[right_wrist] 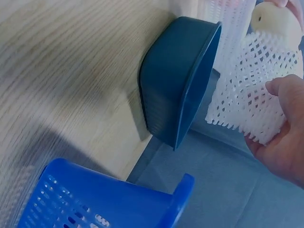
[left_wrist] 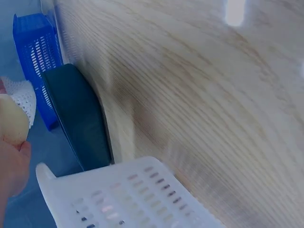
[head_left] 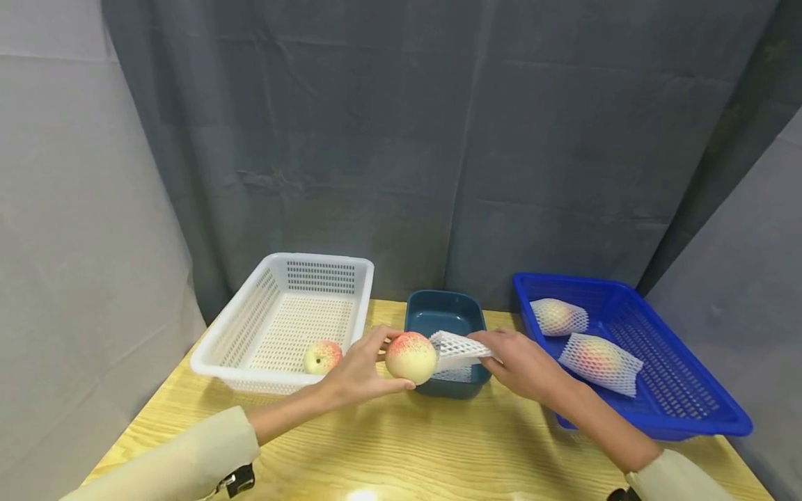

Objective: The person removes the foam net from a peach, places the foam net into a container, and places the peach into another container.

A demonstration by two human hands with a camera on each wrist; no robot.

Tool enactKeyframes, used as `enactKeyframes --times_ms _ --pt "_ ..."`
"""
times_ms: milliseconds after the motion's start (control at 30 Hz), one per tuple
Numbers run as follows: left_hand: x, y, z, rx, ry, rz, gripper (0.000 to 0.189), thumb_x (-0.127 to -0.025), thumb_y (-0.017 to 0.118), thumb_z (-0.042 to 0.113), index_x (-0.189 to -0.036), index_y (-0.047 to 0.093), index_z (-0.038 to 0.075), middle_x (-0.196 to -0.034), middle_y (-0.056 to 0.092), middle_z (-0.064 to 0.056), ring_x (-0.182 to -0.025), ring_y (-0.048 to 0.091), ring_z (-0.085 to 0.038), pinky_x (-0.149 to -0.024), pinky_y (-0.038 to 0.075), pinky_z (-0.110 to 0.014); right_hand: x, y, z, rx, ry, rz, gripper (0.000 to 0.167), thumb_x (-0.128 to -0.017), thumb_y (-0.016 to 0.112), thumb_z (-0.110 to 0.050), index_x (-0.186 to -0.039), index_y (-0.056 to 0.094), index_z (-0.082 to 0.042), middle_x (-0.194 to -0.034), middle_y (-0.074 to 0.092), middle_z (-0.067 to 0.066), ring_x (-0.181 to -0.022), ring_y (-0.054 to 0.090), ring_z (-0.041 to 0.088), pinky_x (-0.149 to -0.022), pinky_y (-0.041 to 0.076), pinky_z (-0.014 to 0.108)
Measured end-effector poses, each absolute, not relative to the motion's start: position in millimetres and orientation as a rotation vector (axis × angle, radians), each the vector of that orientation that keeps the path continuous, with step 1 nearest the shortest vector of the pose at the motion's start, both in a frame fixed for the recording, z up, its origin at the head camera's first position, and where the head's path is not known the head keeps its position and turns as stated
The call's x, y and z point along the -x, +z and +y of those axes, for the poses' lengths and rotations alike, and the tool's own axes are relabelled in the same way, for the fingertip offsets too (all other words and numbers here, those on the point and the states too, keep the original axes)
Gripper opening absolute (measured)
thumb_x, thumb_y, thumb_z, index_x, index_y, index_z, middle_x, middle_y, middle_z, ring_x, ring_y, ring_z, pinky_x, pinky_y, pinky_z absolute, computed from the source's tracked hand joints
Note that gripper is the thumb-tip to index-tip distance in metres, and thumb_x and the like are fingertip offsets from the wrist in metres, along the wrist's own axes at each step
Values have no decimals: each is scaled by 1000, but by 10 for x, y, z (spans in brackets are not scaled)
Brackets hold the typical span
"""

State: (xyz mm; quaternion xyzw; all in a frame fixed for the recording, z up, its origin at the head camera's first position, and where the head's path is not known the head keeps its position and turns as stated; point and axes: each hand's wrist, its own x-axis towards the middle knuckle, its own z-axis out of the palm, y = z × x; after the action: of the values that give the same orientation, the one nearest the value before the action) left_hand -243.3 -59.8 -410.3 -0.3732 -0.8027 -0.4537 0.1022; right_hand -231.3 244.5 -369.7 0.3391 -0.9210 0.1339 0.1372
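Note:
My left hand (head_left: 357, 372) holds a yellow peach (head_left: 410, 360) with a red blush, thumb below and fingers behind it. The right hand (head_left: 525, 365) pinches a white foam net sleeve (head_left: 462, 348) by its far end. The sleeve's other end meets the right side of the peach in the head view; in the right wrist view the net (right_wrist: 251, 88) overlaps the lower part of the peach (right_wrist: 275, 21). Both hands are above a dark teal bin (head_left: 447, 390), in which more white netting (head_left: 456, 374) shows. How far the peach sits inside the sleeve is unclear.
On the left stands a white slotted basket (head_left: 269, 376) with one bare peach (head_left: 322, 357) at its front. A blue basket (head_left: 686, 390) on the right holds two net-wrapped peaches, one behind (head_left: 557, 317) and one nearer (head_left: 600, 362). A grey curtain (head_left: 376, 139) hangs behind the table.

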Motion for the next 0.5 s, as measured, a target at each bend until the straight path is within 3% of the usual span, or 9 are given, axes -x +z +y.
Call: enactKeyframes --times_ms 200,500 --pt "2457 -4082 -702 1099 -1364 -2320 72 -70 92 12 -129 50 7 -127 56 -8 -110 62 -25 -88 54 -28 2481 -3778 2434 -967 361 -2578 29 -90 71 -4 -120 68 -4 -110 69 9 -98 64 29 -80 54 46" --pt "2473 -4055 -897 964 -1331 -2351 69 -69 94 15 -124 53 8 -125 56 -6 -105 63 -23 -85 55 -28 2733 -3866 2337 -895 334 -2542 30 -91 73 -11 -119 67 -2 -107 66 10 -91 58 27 -80 48 43"
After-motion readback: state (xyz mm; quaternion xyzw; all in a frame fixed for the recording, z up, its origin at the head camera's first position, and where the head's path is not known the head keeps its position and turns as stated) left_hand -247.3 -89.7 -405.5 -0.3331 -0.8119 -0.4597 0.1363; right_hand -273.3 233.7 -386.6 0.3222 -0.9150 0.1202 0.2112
